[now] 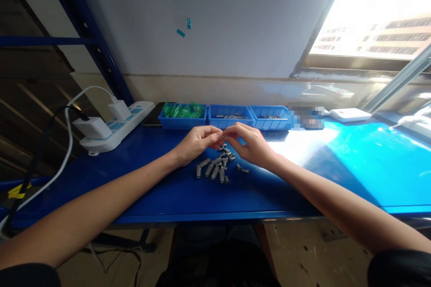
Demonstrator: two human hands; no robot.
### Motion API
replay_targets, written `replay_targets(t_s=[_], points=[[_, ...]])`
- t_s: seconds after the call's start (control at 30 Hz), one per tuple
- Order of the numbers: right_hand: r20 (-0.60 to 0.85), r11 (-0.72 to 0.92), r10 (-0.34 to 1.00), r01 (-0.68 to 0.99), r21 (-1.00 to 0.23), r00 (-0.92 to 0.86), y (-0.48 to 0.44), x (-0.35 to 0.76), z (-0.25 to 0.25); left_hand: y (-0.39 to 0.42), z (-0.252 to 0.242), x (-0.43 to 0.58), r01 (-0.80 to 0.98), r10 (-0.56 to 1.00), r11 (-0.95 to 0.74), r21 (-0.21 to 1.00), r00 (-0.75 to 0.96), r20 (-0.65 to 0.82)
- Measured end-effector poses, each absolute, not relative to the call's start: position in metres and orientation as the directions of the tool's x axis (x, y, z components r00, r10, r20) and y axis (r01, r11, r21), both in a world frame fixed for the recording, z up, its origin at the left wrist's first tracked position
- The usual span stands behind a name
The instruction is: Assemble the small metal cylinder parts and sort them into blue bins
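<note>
My left hand (197, 142) and my right hand (251, 143) meet above the blue table (168, 197), fingertips pinched together on a small grey metal part (223, 136). Just below the fingertips lies a loose pile of several small grey metal cylinders (217, 167). A couple of smaller pieces (242, 169) lie to the right of the pile, under my right hand. Both hands hover a little above the surface, wrists resting toward the table.
Three blue bins stand at the back: one with green pieces (182, 115), two with small metal parts (230, 116) (271, 117). A white power strip (116, 128) with chargers and cables sits at left. A white device (350, 114) lies at right. Blue shelving frame (87, 31) rises at left.
</note>
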State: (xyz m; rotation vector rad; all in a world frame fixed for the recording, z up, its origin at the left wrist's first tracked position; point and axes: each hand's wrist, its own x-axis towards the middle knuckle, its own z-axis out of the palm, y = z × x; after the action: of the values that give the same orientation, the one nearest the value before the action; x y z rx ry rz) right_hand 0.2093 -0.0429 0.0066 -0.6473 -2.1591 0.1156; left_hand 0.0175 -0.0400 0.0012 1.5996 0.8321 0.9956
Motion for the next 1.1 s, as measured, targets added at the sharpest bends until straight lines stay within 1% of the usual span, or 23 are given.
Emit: replay_targets(t_s=[0.07, 0.13, 0.2, 0.27, 0.33, 0.4, 0.5, 0.63, 0.73, 0.87, 0.97, 1.1], points=[[0.73, 0.849, 0.504, 0.423, -0.318, -0.462, -0.042, 0.209, 0.006, -0.041, 0.001, 0.018, 0.071, 0.892, -0.281, 0.957, 0.386, 0.233], [0.734, 0.823, 0.536, 0.452, -0.344, -0.417, -0.041, 0.208, 0.006, -0.044, 0.002, 0.018, 0.162, 0.873, -0.407, 0.899, 0.357, 0.331], [0.73, 0.8, 0.564, 0.473, -0.368, -0.386, -0.04, 0.208, 0.006, -0.049, 0.003, 0.018, 0.284, 0.811, -0.564, 0.775, 0.368, 0.456], [0.716, 0.788, 0.584, 0.477, -0.389, -0.382, -0.04, 0.207, 0.006, -0.054, 0.004, 0.019, 0.37, 0.733, -0.679, 0.635, 0.388, 0.558], [0.701, 0.788, 0.593, 0.468, -0.401, -0.397, -0.041, 0.206, 0.006, -0.058, 0.006, 0.02, 0.419, 0.685, -0.727, 0.544, 0.395, 0.612], [0.688, 0.788, 0.598, 0.46, -0.409, -0.412, -0.042, 0.205, 0.006, -0.059, 0.008, 0.021, 0.444, 0.672, -0.737, 0.51, 0.394, 0.628], [0.668, 0.784, 0.607, 0.46, -0.417, -0.43, -0.044, 0.204, 0.006, -0.059, 0.011, 0.02, 0.459, 0.686, -0.724, 0.515, 0.4, 0.608], [0.667, 0.785, 0.602, 0.478, -0.393, -0.439, -0.046, 0.205, 0.007, -0.057, 0.013, 0.019, 0.445, 0.719, -0.694, 0.566, 0.39, 0.575], [0.685, 0.801, 0.571, 0.489, -0.344, -0.453, -0.048, 0.206, 0.006, -0.057, 0.013, 0.019, 0.412, 0.759, -0.651, 0.637, 0.362, 0.541], [0.702, 0.825, 0.512, 0.509, -0.244, -0.494, -0.049, 0.207, 0.005, -0.057, 0.012, 0.02, 0.364, 0.821, -0.57, 0.737, 0.295, 0.489], [0.732, 0.826, 0.478, 0.533, -0.185, -0.486, -0.049, 0.205, 0.004, -0.057, 0.011, 0.021, 0.359, 0.838, -0.544, 0.759, 0.288, 0.464], [0.729, 0.812, 0.479, 0.562, -0.157, -0.489, -0.05, 0.205, 0.006, -0.056, 0.011, 0.022, 0.38, 0.843, -0.535, 0.754, 0.294, 0.45]])
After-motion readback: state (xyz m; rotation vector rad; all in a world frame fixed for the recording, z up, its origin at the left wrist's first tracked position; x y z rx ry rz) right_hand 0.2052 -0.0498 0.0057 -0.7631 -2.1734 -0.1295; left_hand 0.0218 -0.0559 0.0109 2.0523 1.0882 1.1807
